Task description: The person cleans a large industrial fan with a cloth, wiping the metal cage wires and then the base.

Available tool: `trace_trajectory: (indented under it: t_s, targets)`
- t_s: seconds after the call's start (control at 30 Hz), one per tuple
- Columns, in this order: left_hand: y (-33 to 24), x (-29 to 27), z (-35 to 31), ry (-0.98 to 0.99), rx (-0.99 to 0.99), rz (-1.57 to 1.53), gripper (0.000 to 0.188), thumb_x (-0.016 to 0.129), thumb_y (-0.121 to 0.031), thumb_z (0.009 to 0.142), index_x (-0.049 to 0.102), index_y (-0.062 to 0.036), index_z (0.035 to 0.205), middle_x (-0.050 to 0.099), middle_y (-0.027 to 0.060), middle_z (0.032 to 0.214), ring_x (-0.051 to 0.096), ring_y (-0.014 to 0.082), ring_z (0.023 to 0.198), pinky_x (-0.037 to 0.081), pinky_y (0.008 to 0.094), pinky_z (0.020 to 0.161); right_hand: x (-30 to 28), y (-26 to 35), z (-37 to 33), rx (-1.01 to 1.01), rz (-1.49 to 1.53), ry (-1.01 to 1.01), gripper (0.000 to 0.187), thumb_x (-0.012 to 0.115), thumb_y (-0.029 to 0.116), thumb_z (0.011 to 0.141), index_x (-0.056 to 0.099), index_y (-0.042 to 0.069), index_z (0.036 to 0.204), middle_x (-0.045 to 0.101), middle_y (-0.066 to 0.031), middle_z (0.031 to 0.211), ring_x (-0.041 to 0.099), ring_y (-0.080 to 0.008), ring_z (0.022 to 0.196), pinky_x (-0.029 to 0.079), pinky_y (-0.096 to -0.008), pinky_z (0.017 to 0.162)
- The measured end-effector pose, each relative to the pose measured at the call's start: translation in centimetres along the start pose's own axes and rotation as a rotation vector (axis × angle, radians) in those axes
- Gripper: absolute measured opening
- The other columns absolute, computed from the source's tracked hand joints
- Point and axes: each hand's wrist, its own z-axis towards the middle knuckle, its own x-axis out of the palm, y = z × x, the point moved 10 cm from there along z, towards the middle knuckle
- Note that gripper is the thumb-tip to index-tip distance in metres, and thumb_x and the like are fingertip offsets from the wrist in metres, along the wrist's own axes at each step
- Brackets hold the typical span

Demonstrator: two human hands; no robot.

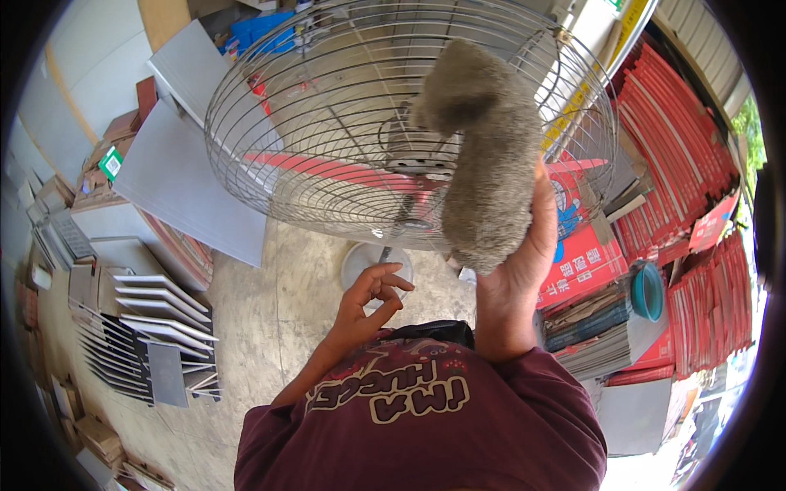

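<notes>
"Grey-brown fuzzy cloth point(495, 164) up there. Which way's it point?"

"Up, mostly. Long axis runs near vert., lower end by the R wrist, top bent over to the L w/ a blunt tip drooping. Blurry at that end."

"And the fingers?"

"R hand point(517, 274) has hold of it. Cloth lies along the palm & covers most of the fingers; just one digit shows, straight up the cloth's R edge. Can't tell how far the others are bent."

"L hand point(372, 299)?"

"Empty. Fingers loosely curled, gap btwn thumb & fingertips. It's in front of the fan's round base point(356, 258), lower than the cloth & well apart from it."

"Is the cloth on the fan point(409, 176)?"

"It's in front of the R half of the wire cage point(282, 204), overlapping it from here. Contact w/ the wires: can't tell. Red blades point(327, 169) show behind the wires."

"Room to move?"

"Bare floor point(270, 327) L of the person, out to the tile rack point(168, 360). Grey panel point(192, 188) leans near the cage's L edge. R side's tight: red boxes point(679, 155) stacked close by the cage, teal basin point(647, 292) lower down, nr. the R forearm."
</notes>
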Motion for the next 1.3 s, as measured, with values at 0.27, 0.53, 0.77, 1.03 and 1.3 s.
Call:
trace_trajectory:
  t_s: [0.27,0.53,0.77,1.03,1.3]
  targets:
    - [1.0,1.8,0.6,0.079,-0.020,-0.037,0.050,0.054,0.004,0.082,0.041,-0.0054,0.130,0.061,0.0091,0.107,0.052,0.0075,0.077,0.043,0.0243,0.076,-0.7,7.2,0.5,-0.323,-0.199,0.022,0.042,0.052,0.016,0.093,0.044,-0.004,0.129,0.058,-0.0152,0.118,0.059,-0.0215,0.104,0.048,-0.0326,0.088]
    - [0.1,1.2,0.7,0.021,-0.007,-0.001,0.050,0.054,0.005,0.082,0.041,-0.0054,0.129,0.061,0.0097,0.106,0.053,0.0081,0.078,0.043,0.0238,0.077,0.7,6.0,1.0,-0.381,-0.422,-0.013,0.041,0.055,0.013,0.090,0.047,-0.004,0.126,0.060,-0.0130,0.115,0.060,-0.0172,0.100,0.048,-0.0291,0.087]
    - [-8.2,-2.2,2.2,-0.147,0.354,0.012,0.069,0.067,-0.022,0.081,0.031,-0.0007,0.136,0.051,0.0183,0.123,0.052,0.0222,0.107,0.040,0.0373,0.093,4.0,0.2,0.4,-0.272,-0.513,0.152,0.044,0.058,0.007,0.089,0.046,-0.001,0.130,0.058,-0.0100,0.120,0.055,-0.0131,0.107,0.042,-0.0265,0.093]
    - [-14.1,-3.0,3.3,-0.265,0.558,-0.093,0.104,0.082,-0.034,0.067,0.018,0.0007,0.141,0.038,0.0156,0.134,0.039,0.0246,0.125,0.035,0.0373,0.100,5.0,-5.8,-1.1,0.055,-0.424,0.339,0.048,0.059,0.003,0.088,0.039,-0.001,0.132,0.050,-0.0103,0.125,0.048,-0.0144,0.114,0.039,-0.0267,0.095]
    - [-15.7,-4.8,2.7,-0.567,0.598,0.002,0.050,0.066,-0.014,0.084,0.042,0.0014,0.125,0.055,0.0072,0.113,0.051,0.0146,0.102,0.041,0.0301,0.090,6.1,-5.7,-2.0,-0.026,-0.651,0.494,0.051,0.057,0.016,0.092,0.037,0.000,0.136,0.049,-0.0121,0.127,0.047,-0.0179,0.115,0.039,-0.0309,0.096]
